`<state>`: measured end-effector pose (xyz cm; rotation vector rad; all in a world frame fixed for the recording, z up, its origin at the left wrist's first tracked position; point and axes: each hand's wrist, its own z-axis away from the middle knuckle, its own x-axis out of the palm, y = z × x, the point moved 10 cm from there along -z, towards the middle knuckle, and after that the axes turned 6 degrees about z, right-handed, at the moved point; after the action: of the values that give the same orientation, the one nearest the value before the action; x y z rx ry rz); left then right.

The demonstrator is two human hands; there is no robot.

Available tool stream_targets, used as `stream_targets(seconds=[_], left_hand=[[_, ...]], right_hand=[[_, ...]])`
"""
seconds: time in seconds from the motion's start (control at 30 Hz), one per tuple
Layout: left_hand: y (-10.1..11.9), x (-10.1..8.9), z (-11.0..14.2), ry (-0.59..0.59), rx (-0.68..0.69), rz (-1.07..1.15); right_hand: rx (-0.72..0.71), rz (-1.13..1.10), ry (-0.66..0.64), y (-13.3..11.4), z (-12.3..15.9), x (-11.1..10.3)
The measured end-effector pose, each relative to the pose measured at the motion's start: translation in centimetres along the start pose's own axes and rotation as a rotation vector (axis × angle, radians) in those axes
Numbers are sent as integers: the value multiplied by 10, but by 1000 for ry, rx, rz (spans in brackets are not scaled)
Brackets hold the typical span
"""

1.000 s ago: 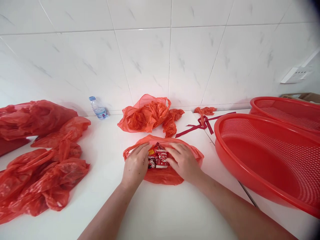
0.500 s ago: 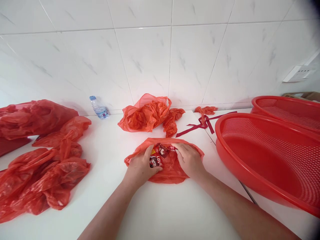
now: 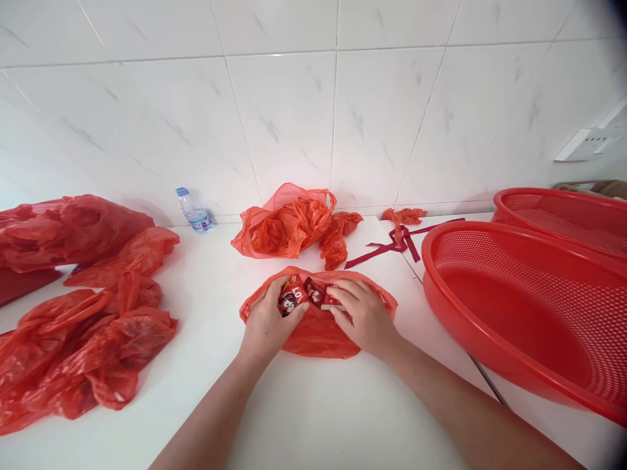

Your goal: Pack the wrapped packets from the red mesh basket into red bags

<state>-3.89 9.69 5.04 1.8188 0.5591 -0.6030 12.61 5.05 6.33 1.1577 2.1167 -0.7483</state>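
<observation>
An opened red plastic bag [image 3: 323, 336] lies on the white table, with small printed packets inside its mouth. My left hand [image 3: 269, 320] is closed on a red packet [image 3: 292, 297] marked with "LO" and a cartoon figure, thumb in front and fingers behind. Beside it, a dark red packet [image 3: 314, 292] with a pale print rests in the middle of the bag. On the other side, my right hand [image 3: 362, 316] pinches a small red packet [image 3: 333, 300] with a white edge. Part of each held packet is hidden by the fingers.
Red plastic bags [image 3: 88, 352] are heaped at left, with another crumpled bag [image 3: 289, 225] behind my hands. A water bottle [image 3: 196, 212] stands near the tiled wall. Dark red ribbon [image 3: 399, 241] lies back right. A large red plastic basket [image 3: 509, 320] stands at right, another basket [image 3: 563, 209] behind it.
My left hand has lifted the printed packet slightly and tilted it. My right hand has closed on a small red packet and drawn it toward the middle. The bag has shifted slightly left.
</observation>
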Motion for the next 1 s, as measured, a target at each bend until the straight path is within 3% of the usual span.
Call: stream_targets(seconds=[0.17,0.33,0.47,0.6,0.83,1.0], left_hand=[[1,-6,0,73,6,103],[-5,-5,-1,68,-14,101],[-6,-6,-1,76,-6,94],[-5,-3,-1,65,3,63],[-6,0,0,59,14,24],[-2,2,1,53,73,-12]], right_hand=[[-91,1,-93,-22,-7,17],[-45,60,-241,-20,-11,45],[-19,90,-280,-17,-9,55],[-2,63,-242,-15,-10,50],[45,-105,-38,-13,-15,22],[86,-97,-32,-7,-12,26]])
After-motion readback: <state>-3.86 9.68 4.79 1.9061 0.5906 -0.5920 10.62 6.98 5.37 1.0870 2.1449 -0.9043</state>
